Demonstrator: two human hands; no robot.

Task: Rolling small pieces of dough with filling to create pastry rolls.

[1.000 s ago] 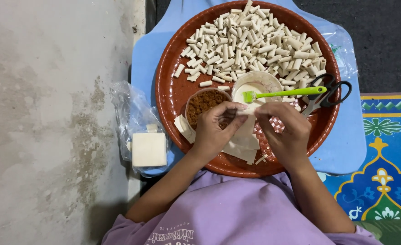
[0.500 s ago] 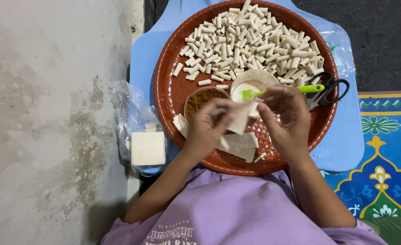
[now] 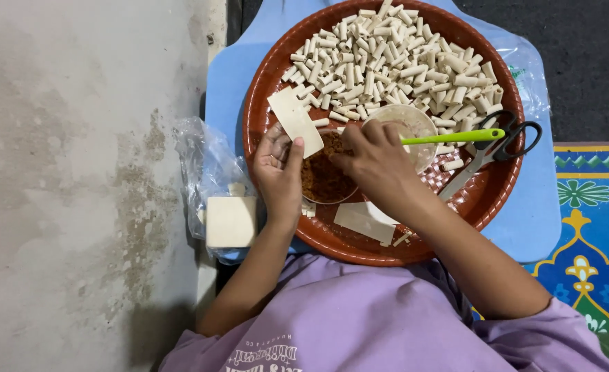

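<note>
My left hand [image 3: 279, 169] holds a pale rectangular wrapper sheet [image 3: 294, 121] flat on its fingers, thumb pinning the near end. My right hand [image 3: 373, 158] reaches with pinched fingertips into a small bowl of brown crumbly filling [image 3: 320, 180]; whether it holds any filling is hidden. Both hands work over a round reddish-brown woven tray [image 3: 277, 65]. Several small rolled pale pieces [image 3: 394, 52] are heaped on the tray's far half. More cut wrapper sheets [image 3: 361, 222] lie on the tray's near side.
A pale bowl [image 3: 414, 124] with a green-handled brush [image 3: 456, 137] across it sits right of the filling. Black-handled scissors [image 3: 497, 141] lie on the tray's right. A plastic bag with a wrapper stack [image 3: 230, 220] lies left. The tray rests on a blue stool [image 3: 525, 227]. A patterned mat [image 3: 587, 227] lies right.
The hands parted: my left hand now carries one flat wrapper toward the tray's left, and my right hand moved into the brown filling bowl. The view has shifted closer.
</note>
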